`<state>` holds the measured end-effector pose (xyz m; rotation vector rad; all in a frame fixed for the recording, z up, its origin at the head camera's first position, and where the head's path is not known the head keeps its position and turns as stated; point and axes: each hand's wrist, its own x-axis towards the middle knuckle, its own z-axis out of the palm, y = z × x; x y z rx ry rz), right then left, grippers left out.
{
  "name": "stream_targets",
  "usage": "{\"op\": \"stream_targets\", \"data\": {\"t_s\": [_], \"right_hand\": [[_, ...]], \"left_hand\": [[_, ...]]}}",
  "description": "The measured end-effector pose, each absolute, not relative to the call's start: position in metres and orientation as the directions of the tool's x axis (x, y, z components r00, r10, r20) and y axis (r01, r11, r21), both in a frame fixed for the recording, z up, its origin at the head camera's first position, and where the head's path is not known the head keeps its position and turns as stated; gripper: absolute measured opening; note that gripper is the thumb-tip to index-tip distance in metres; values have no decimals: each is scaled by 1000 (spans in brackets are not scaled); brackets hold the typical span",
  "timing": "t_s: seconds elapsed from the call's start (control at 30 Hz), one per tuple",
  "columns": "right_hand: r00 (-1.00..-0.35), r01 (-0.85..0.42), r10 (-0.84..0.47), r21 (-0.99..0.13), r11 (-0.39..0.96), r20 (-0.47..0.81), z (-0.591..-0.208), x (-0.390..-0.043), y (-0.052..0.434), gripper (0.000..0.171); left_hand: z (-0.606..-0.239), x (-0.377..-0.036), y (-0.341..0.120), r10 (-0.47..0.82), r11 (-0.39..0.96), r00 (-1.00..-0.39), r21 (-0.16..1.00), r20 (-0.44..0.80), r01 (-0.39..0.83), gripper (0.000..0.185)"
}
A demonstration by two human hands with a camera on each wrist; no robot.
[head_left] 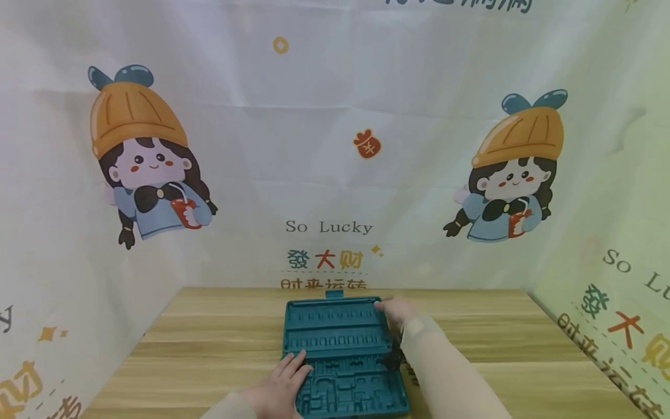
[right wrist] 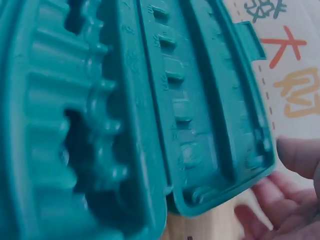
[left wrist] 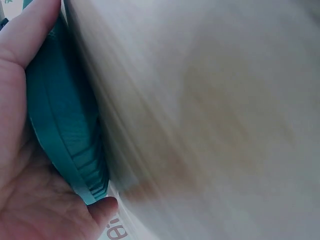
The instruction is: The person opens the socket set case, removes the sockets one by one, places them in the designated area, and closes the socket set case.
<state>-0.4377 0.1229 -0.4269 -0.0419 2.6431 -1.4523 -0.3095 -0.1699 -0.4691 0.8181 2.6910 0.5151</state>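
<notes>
A teal plastic tool case (head_left: 342,349) lies unfolded on the table, its inside facing up. The lid (head_left: 335,317) is on the far side and shows rows of slots; the near half (head_left: 356,393) has moulded recesses. My left hand (head_left: 280,384) grips the near half at its left edge. In the left wrist view, the thumb and a fingertip (left wrist: 105,207) bracket the ribbed side wall. My right hand (head_left: 398,308) pinches the lid's far right corner, thumb on the rim, other fingers behind it. In the right wrist view, those fingers (right wrist: 280,200) curl below the lid edge.
The wood-grain table (head_left: 225,331) extends to both sides of the case. A printed cloth (head_left: 324,174) hangs behind it and along the sides. Beside my right wrist, a small black object (head_left: 394,356) overlaps the case's right edge. A latch tab (head_left: 334,294) juts from the lid's far edge.
</notes>
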Motion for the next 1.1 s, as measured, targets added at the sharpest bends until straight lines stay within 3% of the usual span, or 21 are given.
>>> {"op": "stream_targets", "data": {"t_s": [0.27, 0.37, 0.5, 0.67, 0.77, 0.93, 1.1], "right_hand": [[-995, -86, -72, -906, 414, 61, -419, -430, 124, 43], [-992, -118, -80, -899, 422, 92, -417, -424, 126, 42], [-990, -140, -78, -906, 400, 119, -416, -421, 129, 37], [-987, -156, -81, -926, 343, 136, -414, -421, 130, 34], [-987, -159, -82, -937, 312, 140, -413, -418, 130, 31], [-983, -183, -87, -940, 287, 164, -411, -413, 131, 29], [-980, -197, -86, -939, 283, 179, -408, -410, 133, 28]], "left_hand": [[-469, -316, -171, 547, 813, -808, 368, -218, 451, 91], [-477, -328, -175, 531, 800, -828, 428, -181, 420, 82], [-473, -341, -179, 491, 719, -871, 578, -29, 386, 71], [-426, -332, -172, 284, 583, -952, 768, 116, 267, 66], [-412, -337, -173, 164, 550, -974, 805, 156, 222, 71], [-406, -352, -182, 105, 514, -986, 842, 131, 166, 76], [-403, -363, -187, 106, 485, -993, 869, 50, 95, 69]]}}
